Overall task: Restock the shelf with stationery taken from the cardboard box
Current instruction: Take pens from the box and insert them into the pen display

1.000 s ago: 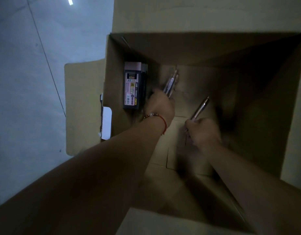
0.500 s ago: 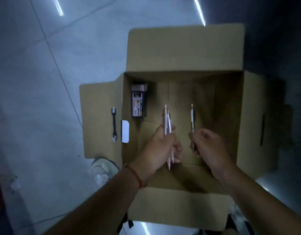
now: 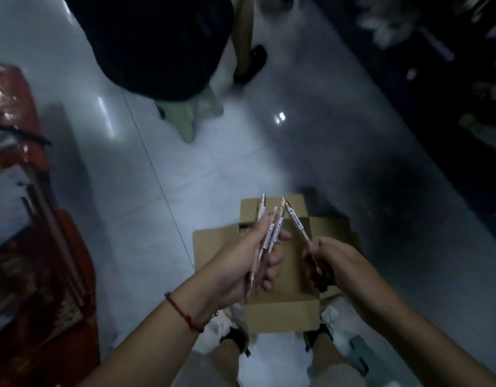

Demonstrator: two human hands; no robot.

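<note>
A person's left hand point(image 3: 241, 263) grips a small bundle of pens point(image 3: 269, 233), fingers point(image 3: 272, 261) curled round the barrels and thumb across them, so the pens fan upward and away. The right hand point(image 3: 336, 261) pinches a single pen point(image 3: 295, 223) near its lower end between thumb and curled fingers; its upper end leans in to meet the tips of the bundle. Each pen carries a white label with dark printing, too blurred to read. A red string bracelet point(image 3: 185, 317) circles the left wrist. Both hands are held above an open cardboard box point(image 3: 283, 314) that sits on the pale tiled floor point(image 3: 213, 169) between the person's feet in light shoes point(image 3: 224, 325). Beyond the box stands a green stool point(image 3: 185, 118) and someone's leg and dark shoe point(image 3: 249, 62). Red packaged goods point(image 3: 23, 247) lie at the left edge
</note>
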